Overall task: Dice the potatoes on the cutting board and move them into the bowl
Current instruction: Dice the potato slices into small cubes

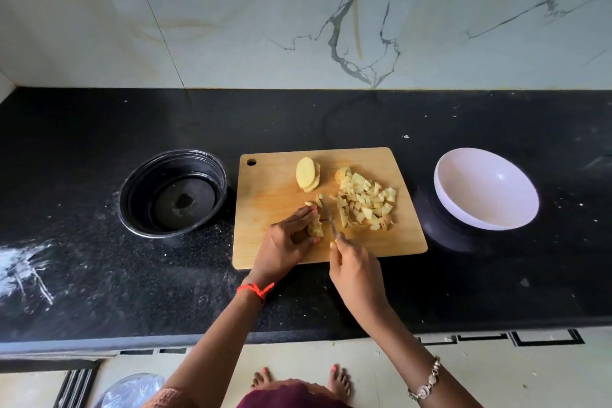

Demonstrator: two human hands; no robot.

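A wooden cutting board (275, 195) lies on the black counter. On it my left hand (287, 240) grips a small stack of potato strips (315, 226) with curled fingers. My right hand (356, 272) holds a knife (331, 220) whose blade stands just right of that stack. A heap of diced potato (366, 204) lies on the board's right half. A stack of potato slices (308, 178) sits near the board's far edge. The white bowl (485, 187) stands right of the board and holds nothing.
A black round container (172, 192) sits left of the board. White powder streaks (23, 268) mark the counter's left part. The counter's front edge (198, 339) runs just below my forearms. A marble wall rises behind the counter.
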